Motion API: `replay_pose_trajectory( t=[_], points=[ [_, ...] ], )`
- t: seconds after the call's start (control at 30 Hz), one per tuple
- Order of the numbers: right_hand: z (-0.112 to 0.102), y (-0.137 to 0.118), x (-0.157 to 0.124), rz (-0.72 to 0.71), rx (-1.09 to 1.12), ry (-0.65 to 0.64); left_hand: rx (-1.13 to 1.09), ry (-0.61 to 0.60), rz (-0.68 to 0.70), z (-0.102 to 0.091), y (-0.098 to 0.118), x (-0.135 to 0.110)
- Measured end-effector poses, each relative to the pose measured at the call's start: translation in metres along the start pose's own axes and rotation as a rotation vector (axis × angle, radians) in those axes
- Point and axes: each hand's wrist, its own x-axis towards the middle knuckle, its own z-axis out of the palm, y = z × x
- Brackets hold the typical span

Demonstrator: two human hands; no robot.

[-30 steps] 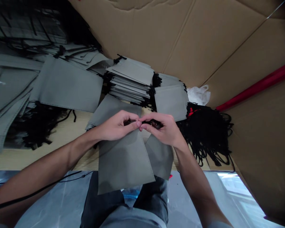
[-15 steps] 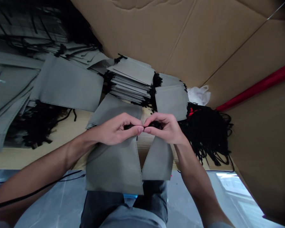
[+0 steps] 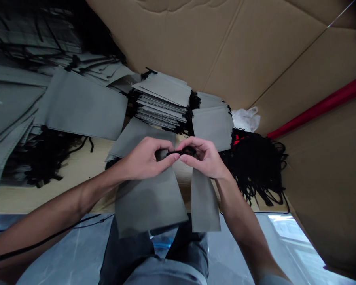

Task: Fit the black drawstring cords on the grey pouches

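Right at the middle of the view, the person's left hand and right hand meet fingertip to fingertip, both pinched shut on a short black drawstring cord that runs between them. From the left hand hangs a flat grey non-woven fabric pouch, drooping toward 6 o'clock over the person's dark trousers. From the right hand hangs a second, narrower-looking grey fabric pouch, just beside the first one with a thin gap between them. Can't tell whether the cord is tied or only held, the fingers cover it.

At 12 o'clock from the hands sits a neat stack of grey pouches with black cord ends, and another grey pouch lies just to its right. At 3 o'clock there's a big tangled heap of black cords, with a crumpled white plastic bag behind it. Out at 9 to 10 o'clock, more grey pouches are spread loosely in a sprawling pile. Brown corrugated cardboard sheets back the whole top and right side, and a red bar crosses the cardboard at about 2 o'clock.
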Motion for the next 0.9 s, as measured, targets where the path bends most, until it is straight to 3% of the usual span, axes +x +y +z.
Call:
replay_pose_trajectory(
  t=[0.13,0.37,0.6,0.9],
  points=[
    [0.001,0.004,0.0,-0.023,-0.038,0.08,0.032,0.123,-0.003,0.004,-0.012,0.001],
    [0.002,0.007,0.002,-0.005,-0.074,0.215,-0.106,0.185,0.048,0.007,-0.019,0.006],
    [-0.001,0.006,0.0,-0.03,-0.108,0.2,-0.427,0.232,-0.025,0.01,-0.025,0.011],
    [-0.005,0.013,-0.003,0.039,-0.275,0.11,-0.536,0.243,-0.139,0.011,-0.03,0.013]
  ],
)
